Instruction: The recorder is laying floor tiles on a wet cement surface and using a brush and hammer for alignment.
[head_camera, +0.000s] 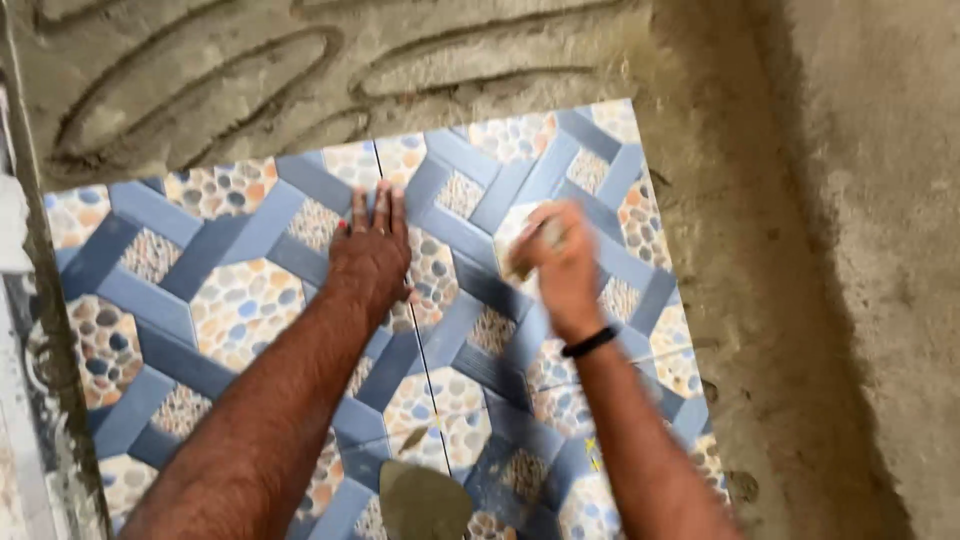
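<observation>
Two patterned floor tiles, the left tile (200, 290) and the right tile (590, 160), lie side by side on wet mortar, blue bands with pebble-print hexagons. My left hand (370, 250) lies flat, fingers together, pressing across the joint (425, 360) between them. My right hand (555, 260), blurred and with a black band on the wrist, is closed on a small pale object (547, 232) over the right tile; what the object is I cannot tell.
Grey mortar (300, 70) combed into curved ridges covers the floor beyond the tiles. Smoother cement (850, 250) runs along the right. A trowel blade (425, 500) smeared with mortar lies on the tiles at the bottom edge. A light strip (20, 400) borders the left.
</observation>
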